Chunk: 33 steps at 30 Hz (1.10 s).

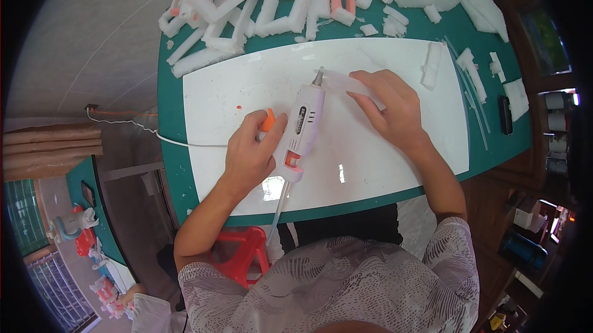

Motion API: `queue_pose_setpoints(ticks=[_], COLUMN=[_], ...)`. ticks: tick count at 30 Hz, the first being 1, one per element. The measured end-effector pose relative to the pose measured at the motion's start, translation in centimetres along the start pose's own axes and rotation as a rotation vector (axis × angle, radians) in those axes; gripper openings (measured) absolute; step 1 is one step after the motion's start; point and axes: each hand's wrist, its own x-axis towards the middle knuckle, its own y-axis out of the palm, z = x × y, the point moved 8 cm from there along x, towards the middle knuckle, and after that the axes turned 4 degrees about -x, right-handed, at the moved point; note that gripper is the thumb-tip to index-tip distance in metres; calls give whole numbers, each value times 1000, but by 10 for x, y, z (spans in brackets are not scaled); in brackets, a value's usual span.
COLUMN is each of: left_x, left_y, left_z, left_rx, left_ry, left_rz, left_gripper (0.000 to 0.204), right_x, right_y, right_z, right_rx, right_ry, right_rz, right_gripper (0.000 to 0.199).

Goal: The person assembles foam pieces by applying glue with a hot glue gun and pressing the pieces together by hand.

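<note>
My left hand is wrapped round the handle of a white hot glue gun with an orange trigger. Its metal nozzle points away from me, and a clear glue stick sticks out of its rear end. Between the thumb and fingers of my right hand is a thin whitish strip, whose near-white colour blends with the board. The strip's left end lies close beside the nozzle tip; whether they touch I cannot tell. Both hands are over a glossy white board.
White foam frames, some with pink pieces, crowd the green table's far side. A foam strip lies on the board's right. Clear glue sticks and a black object lie beyond. A white cord crosses leftward; a red stool stands below.
</note>
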Motion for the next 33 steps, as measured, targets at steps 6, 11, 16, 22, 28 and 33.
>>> queue_pose_setpoints(ticks=[6,11,16,22,28,33], left_x=[0,0,1,-1,-2,-1], left_y=[0,1,2,-7,-8,-6], left_z=[3,2,2,2,-4,-4], left_rx=[-8,-10,-2,4,-5,-19], left_ry=[-37,-24,-36,-32,22,22], left_rz=[15,16,34,-44,-38,-35], left_gripper=[62,62,61,60,59,60], right_x=[0,0,0,-1,0,-1], right_y=[-1,-1,-1,-1,2,4], right_z=[-1,-2,-4,-6,-4,-4], right_rx=[12,22,43,33,19,11], right_ry=[7,41,80,87,60,37], right_rz=[-1,13,23,27,32,29], right_gripper=[26,25,24,25,26,26])
